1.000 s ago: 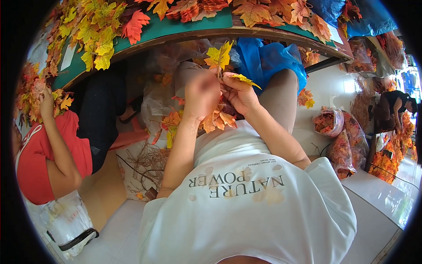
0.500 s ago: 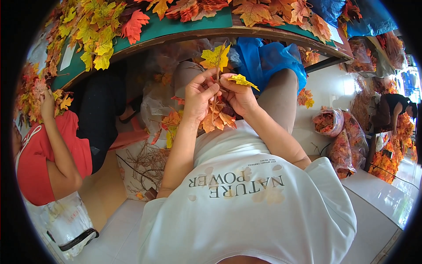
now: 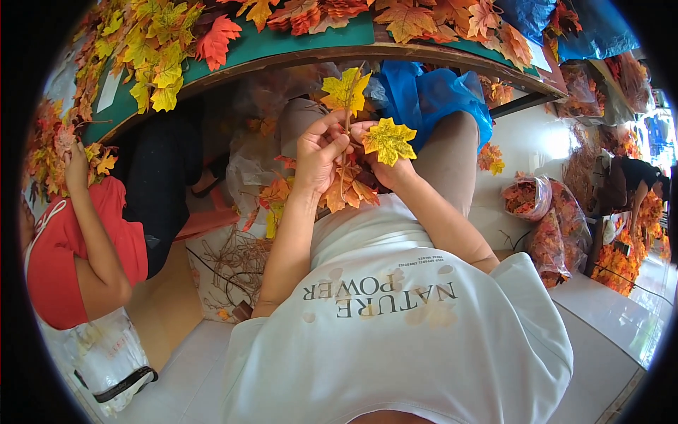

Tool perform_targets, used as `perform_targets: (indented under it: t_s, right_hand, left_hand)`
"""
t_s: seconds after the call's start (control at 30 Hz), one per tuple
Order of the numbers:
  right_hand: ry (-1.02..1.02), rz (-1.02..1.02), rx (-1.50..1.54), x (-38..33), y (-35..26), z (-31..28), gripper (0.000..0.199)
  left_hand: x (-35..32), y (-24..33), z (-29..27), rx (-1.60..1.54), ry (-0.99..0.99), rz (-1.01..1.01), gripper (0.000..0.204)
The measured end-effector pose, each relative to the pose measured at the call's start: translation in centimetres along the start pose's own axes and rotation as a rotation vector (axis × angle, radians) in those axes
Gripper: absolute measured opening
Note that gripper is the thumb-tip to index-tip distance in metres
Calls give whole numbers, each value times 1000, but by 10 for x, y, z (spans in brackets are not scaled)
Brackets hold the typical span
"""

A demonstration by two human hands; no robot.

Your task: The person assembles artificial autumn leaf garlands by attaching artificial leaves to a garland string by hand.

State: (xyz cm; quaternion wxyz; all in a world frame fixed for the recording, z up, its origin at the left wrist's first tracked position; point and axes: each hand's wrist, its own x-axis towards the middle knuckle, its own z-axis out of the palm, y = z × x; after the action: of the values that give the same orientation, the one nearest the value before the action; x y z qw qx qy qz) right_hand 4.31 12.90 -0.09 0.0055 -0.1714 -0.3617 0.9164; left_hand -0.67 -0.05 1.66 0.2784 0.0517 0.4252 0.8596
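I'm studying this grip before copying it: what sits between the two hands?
The head view shows a thin brown stem between the left hand and right hand, with orange leaves lower down.

My hands: left hand [image 3: 319, 154] and right hand [image 3: 389, 174] meet over my lap, a stem [image 3: 348, 119] between them.
Leaves: first leaf [image 3: 344, 92] just beyond my fingers, second leaf [image 3: 390, 141] over my right hand, leaf cluster [image 3: 351, 192] on the near side.
Far: a table [image 3: 311, 43] across, leaf piles [image 3: 159, 56] on its left.
Left: a co-worker [image 3: 85, 254]; twigs [image 3: 236, 265] between us.
Right: plastic bag [image 3: 452, 95] beyond my knee [image 3: 452, 145]; filled bags [image 3: 553, 230] farther right; another person [image 3: 625, 182] at far right.
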Motion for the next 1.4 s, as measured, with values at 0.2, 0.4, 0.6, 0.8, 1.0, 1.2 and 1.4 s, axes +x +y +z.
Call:
perform_targets:
  t_s: [0.2,0.4,0.6,0.8,1.0,1.2,1.4]
  right_hand:
    - [21,157,106,-2,4,-1,13]
    - [23,128,146,-6,11,1,12]
    - [34,81,179,-9,7,7,11]
    - [-22,87,184,-9,8,8,11]
    - [-10,96,154,-12,8,7,12]
    - [-36,109,133,-7,8,-6,12]
    - [-309,-163,-557,2,-16,-39,21]
  left_hand:
    - [0,0,2,20,-12,17,37]
    - [0,-4,-1,18,-8,59,36]
    - [0,-2,1,2,-7,18,35]
    - [-2,0,0,-44,-58,50,35]
    - [-2,-2,-3,-43,-66,27,34]
    - [-3,-1,1,-21,-89,51,31]
    - [3,-9,9,183,26,134,30]
